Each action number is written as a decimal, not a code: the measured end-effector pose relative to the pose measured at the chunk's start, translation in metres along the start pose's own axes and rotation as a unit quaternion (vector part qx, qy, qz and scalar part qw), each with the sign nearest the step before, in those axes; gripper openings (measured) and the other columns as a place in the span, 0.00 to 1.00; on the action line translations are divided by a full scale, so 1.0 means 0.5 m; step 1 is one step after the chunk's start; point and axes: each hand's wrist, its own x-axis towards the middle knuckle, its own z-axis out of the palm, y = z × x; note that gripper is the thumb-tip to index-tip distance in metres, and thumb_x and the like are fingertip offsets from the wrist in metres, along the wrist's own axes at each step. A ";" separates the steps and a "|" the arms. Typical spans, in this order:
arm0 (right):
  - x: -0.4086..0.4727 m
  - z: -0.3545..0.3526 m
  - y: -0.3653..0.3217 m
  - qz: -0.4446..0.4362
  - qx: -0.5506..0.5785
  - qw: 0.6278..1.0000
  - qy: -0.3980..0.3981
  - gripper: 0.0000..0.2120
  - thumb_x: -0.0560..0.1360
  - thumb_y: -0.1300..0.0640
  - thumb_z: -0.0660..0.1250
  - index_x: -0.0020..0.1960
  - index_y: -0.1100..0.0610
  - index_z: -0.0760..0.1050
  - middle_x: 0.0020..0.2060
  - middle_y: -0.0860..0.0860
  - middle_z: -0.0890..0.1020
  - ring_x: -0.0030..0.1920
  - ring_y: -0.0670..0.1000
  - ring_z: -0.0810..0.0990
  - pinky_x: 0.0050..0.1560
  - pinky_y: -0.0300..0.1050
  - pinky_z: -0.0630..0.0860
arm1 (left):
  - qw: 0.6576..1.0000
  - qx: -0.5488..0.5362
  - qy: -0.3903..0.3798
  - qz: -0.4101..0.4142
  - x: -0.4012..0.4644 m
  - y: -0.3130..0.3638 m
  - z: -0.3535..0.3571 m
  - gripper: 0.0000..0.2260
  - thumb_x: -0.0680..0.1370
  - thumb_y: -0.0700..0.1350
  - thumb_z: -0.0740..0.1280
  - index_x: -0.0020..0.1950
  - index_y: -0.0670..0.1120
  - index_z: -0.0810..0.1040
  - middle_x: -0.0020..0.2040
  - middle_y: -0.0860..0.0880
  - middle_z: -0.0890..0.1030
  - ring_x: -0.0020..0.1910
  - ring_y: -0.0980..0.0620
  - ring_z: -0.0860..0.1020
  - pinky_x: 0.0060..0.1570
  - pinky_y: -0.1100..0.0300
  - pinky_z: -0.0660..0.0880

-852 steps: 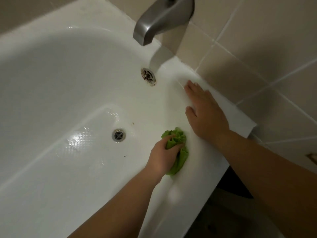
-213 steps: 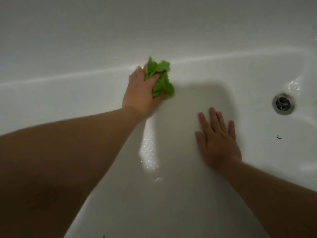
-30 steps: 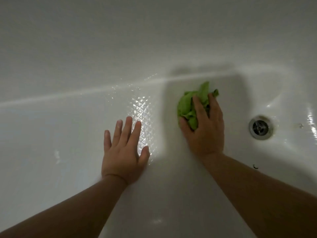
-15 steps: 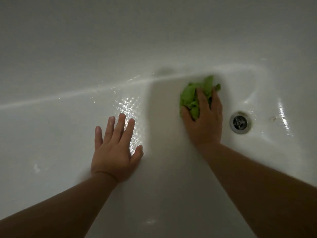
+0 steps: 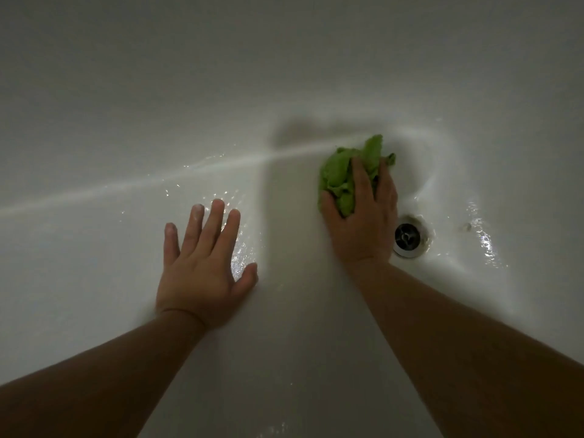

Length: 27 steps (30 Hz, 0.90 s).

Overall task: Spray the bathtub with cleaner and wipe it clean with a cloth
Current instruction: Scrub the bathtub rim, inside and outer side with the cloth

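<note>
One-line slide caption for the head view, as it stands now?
Right hand presses a green cloth on the wet bathtub floor beside the drain; left hand braces flat.

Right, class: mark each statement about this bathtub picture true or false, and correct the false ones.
1. The right hand holds a green cloth. True.
2. The left hand grips a spray bottle. False: it rests flat, fingers spread, on the tub floor.
3. The drain lies to the right of the right hand. True.
4. The cloth covers the drain. False: the cloth lies apart from it, up and to the left.
5. The tub floor shows wet glints near the left hand. True.
</note>
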 end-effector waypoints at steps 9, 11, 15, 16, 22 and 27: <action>0.024 0.025 -0.016 -0.151 0.011 0.988 -0.041 0.32 0.77 0.38 0.69 0.77 0.50 0.71 0.78 0.62 0.65 0.78 0.64 0.64 0.73 0.59 0.67 | 0.999 0.016 0.011 0.029 0.059 0.061 -0.005 0.38 0.78 0.67 0.56 0.84 0.53 0.51 0.85 0.49 0.48 0.84 0.45 0.43 0.78 0.36 0.42; 0.089 0.015 0.020 -0.142 0.007 0.989 -0.031 0.32 0.77 0.37 0.69 0.77 0.49 0.70 0.78 0.62 0.64 0.78 0.64 0.63 0.74 0.57 0.66 | 1.000 0.010 0.011 0.024 0.075 0.074 -0.007 0.38 0.78 0.67 0.56 0.84 0.54 0.50 0.85 0.50 0.47 0.84 0.46 0.42 0.78 0.37 0.41; 0.150 -0.040 0.114 -0.031 -0.016 0.999 -0.012 0.33 0.78 0.36 0.66 0.80 0.46 0.64 0.81 0.60 0.58 0.79 0.61 0.58 0.77 0.57 0.62 | 1.000 0.005 0.007 0.022 0.091 0.089 -0.009 0.39 0.77 0.68 0.54 0.84 0.55 0.48 0.85 0.51 0.44 0.83 0.47 0.40 0.78 0.39 0.38; 0.142 -0.048 0.130 -0.006 -0.030 1.000 -0.006 0.33 0.79 0.36 0.65 0.80 0.46 0.64 0.81 0.60 0.58 0.79 0.62 0.58 0.77 0.59 0.62 | 1.000 0.006 0.009 0.026 0.094 0.092 -0.009 0.39 0.77 0.68 0.54 0.84 0.55 0.49 0.85 0.51 0.45 0.83 0.47 0.41 0.78 0.38 0.39; 0.061 -0.037 0.117 -0.088 -0.039 0.995 -0.008 0.29 0.79 0.41 0.67 0.75 0.52 0.71 0.76 0.66 0.66 0.74 0.68 0.66 0.71 0.63 0.69 | 0.997 0.024 0.031 0.064 0.108 0.105 -0.008 0.39 0.76 0.66 0.60 0.83 0.50 0.58 0.84 0.47 0.53 0.83 0.43 0.49 0.77 0.35 0.44; 0.172 -0.055 0.144 -0.170 -0.064 0.982 -0.043 0.30 0.80 0.39 0.66 0.78 0.47 0.67 0.78 0.63 0.64 0.76 0.67 0.64 0.70 0.65 0.70 | 0.996 0.034 0.024 0.075 0.113 0.109 -0.010 0.39 0.76 0.66 0.59 0.84 0.50 0.57 0.85 0.47 0.52 0.84 0.44 0.48 0.78 0.35 0.46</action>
